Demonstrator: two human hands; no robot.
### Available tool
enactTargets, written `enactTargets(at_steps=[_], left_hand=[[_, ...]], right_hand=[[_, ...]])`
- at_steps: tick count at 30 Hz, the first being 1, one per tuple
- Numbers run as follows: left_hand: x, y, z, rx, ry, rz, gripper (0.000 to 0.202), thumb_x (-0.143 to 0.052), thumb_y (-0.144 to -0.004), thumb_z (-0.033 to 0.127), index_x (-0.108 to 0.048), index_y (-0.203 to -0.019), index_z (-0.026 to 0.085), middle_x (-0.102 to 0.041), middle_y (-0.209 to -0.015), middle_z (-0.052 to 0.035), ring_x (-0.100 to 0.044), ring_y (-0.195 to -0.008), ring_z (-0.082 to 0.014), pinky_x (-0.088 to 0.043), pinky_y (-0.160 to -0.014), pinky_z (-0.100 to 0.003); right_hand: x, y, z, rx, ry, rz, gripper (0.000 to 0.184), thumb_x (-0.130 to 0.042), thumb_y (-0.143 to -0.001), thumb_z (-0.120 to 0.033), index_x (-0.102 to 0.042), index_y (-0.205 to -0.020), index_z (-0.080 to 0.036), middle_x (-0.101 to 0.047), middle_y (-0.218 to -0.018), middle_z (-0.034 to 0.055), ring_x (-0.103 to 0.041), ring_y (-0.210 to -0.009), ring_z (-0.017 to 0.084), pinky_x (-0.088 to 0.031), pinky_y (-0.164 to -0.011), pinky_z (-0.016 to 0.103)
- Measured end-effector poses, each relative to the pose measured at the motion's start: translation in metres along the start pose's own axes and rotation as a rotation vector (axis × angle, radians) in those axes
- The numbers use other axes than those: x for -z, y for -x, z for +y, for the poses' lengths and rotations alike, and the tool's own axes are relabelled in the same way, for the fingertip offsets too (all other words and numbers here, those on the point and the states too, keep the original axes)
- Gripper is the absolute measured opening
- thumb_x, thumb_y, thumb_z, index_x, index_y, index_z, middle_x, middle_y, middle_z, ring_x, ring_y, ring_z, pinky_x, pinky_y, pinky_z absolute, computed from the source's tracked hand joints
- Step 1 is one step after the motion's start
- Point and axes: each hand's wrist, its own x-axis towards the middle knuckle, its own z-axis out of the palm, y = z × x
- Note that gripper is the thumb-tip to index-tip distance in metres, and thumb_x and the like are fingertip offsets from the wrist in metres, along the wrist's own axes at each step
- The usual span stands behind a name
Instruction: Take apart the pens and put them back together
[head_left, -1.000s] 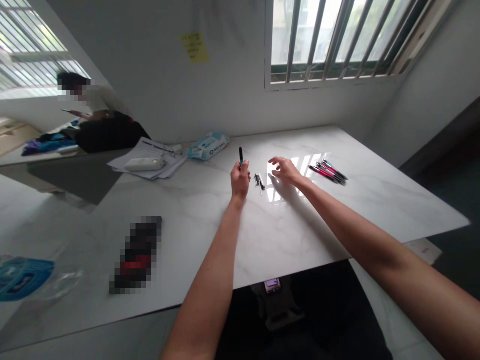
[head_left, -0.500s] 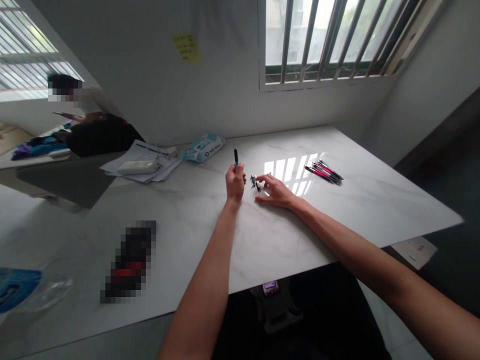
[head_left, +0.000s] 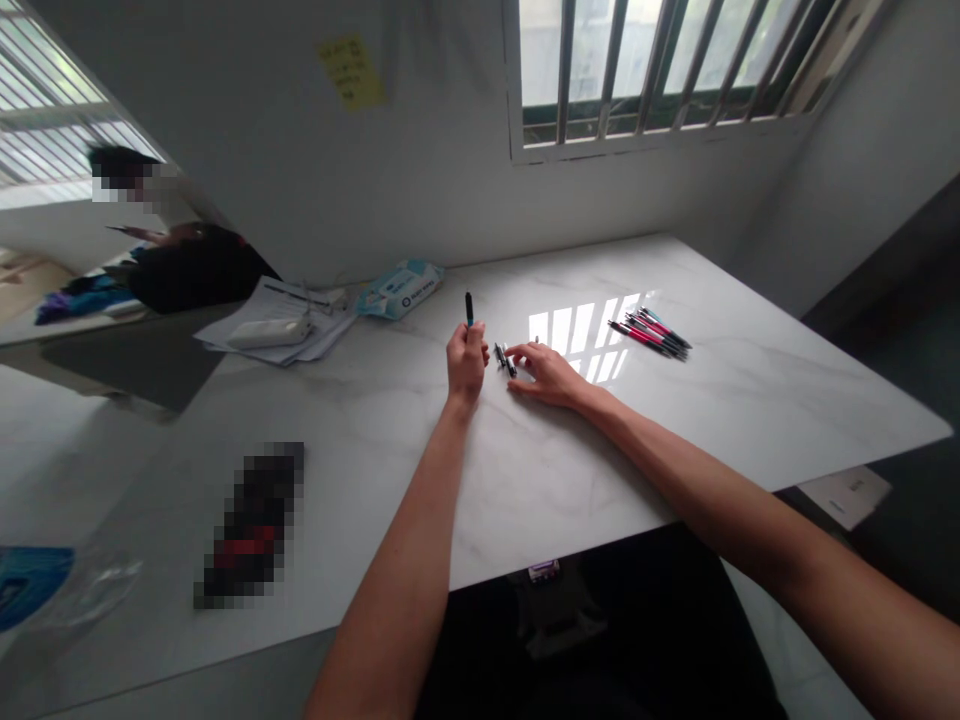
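Observation:
My left hand (head_left: 466, 362) is closed in a fist around a pen barrel (head_left: 469, 308), whose black end and a bit of blue stick up above the thumb. To its right, my right hand (head_left: 546, 374) rests low on the table with thumb and fingers apart. Its fingertips are at a few small black and silver pen parts (head_left: 505, 360) lying on the marble-patterned table (head_left: 540, 470); whether they touch is too small to tell. Farther right lies a bunch of several pens (head_left: 651, 334), red, black and light blue.
A wet-wipes pack (head_left: 402, 290) lies near the wall, beside papers (head_left: 330, 345) with a white box-like device (head_left: 270, 332) on them. At the left are a blurred dark object (head_left: 251, 525) and a clear bag with blue print (head_left: 34, 585). Another person (head_left: 176, 205) sits beyond the partition.
The camera view has tilted slightly, shifting the scene a little. My left hand keeps hold of the pen barrel, and my right hand stays by the small parts with little visible change.

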Motion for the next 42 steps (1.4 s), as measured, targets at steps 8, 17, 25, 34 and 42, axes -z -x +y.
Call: enactTargets(at_steps=[8, 17, 25, 34, 42], left_hand=[[-0.005, 0.002, 0.003, 0.014, 0.004, -0.006, 0.041, -0.064, -0.094, 0.054, -0.044, -0.075, 0.023, -0.031, -0.060, 0.0072, -0.031, -0.046, -0.0084, -0.027, -0.044, -0.022], [-0.001, -0.002, 0.004, 0.012, 0.015, 0.010, 0.034, -0.065, -0.091, 0.050, -0.049, -0.077, 0.022, -0.034, -0.059, 0.0071, -0.032, -0.047, -0.0077, -0.028, -0.044, -0.020], [0.002, -0.005, 0.007, 0.021, 0.074, 0.019, 0.018, -0.060, -0.088, 0.035, -0.053, -0.079, 0.021, -0.038, -0.060, 0.0064, -0.035, -0.047, -0.0077, -0.028, -0.044, -0.018], [-0.002, -0.006, 0.005, 0.041, 0.070, 0.026, 0.015, -0.058, -0.091, 0.028, -0.055, -0.079, 0.020, -0.041, -0.058, 0.0053, -0.035, -0.047, -0.0083, -0.027, -0.045, -0.019], [-0.005, 0.008, 0.007, -0.178, -0.421, -0.031, 0.029, -0.055, -0.101, 0.035, -0.050, -0.075, 0.023, -0.043, -0.060, 0.0027, -0.041, -0.055, -0.0147, -0.029, -0.056, -0.026]], right_hand=[[-0.001, -0.001, -0.007, -0.010, 0.029, -0.001, 0.048, -0.077, -0.087, -0.024, -0.069, -0.134, -0.022, -0.072, -0.113, 0.0081, -0.064, -0.100, 0.026, -0.050, -0.099, 0.040], [-0.005, -0.004, -0.015, -0.022, 0.105, -0.015, 0.048, -0.077, -0.088, -0.023, -0.070, -0.136, -0.022, -0.072, -0.117, 0.0107, -0.064, -0.105, 0.029, -0.051, -0.099, 0.040], [-0.007, -0.005, -0.015, -0.016, 0.109, -0.020, 0.046, -0.079, -0.090, -0.028, -0.070, -0.135, -0.021, -0.072, -0.122, 0.0118, -0.067, -0.112, 0.029, -0.051, -0.102, 0.040], [-0.001, -0.003, -0.020, -0.016, 0.092, -0.046, 0.048, -0.080, -0.090, -0.030, -0.070, -0.135, -0.018, -0.073, -0.120, 0.0122, -0.067, -0.110, 0.028, -0.050, -0.100, 0.039], [0.022, -0.009, -0.011, -0.112, -0.244, 0.285, 0.037, -0.072, -0.095, -0.057, -0.067, -0.100, -0.020, -0.070, -0.090, 0.0026, -0.060, -0.077, 0.017, -0.046, -0.075, 0.031]])
